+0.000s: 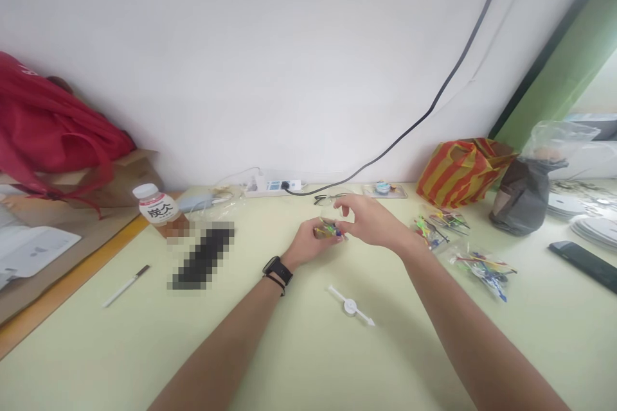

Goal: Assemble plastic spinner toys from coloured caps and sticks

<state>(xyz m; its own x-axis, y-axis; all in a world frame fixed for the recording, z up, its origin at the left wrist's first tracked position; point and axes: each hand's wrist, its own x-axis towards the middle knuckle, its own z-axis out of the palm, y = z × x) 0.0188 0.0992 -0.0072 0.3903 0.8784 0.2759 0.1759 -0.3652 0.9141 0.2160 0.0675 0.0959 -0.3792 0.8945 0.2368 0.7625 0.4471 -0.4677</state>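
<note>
My left hand (pixel 311 243) is closed around a small clear plastic bag of colourful plastic pieces (pixel 328 227), just above the table. Blue, green, yellow and red bits show through it. Close against the bag's right side is my right hand (pixel 371 221), index finger curled and thumb held apart from it. The thumb tip lies against the bag or very near it. Below both hands, a white plastic spinner arrow (pixel 350 307) with a round hub lies on the table (pixel 299 359). A black watch (pixel 278 270) is on my left wrist.
On the right lie several more bags of coloured pieces (pixel 486 270), a striped bag (pixel 463 170), a dark grey bag (pixel 520 199) and a phone (pixel 585 266). Glasses (pixel 328 198) and a power strip (pixel 272 186) sit behind. A bottle (pixel 161 209) and a pen (pixel 126 287) are left.
</note>
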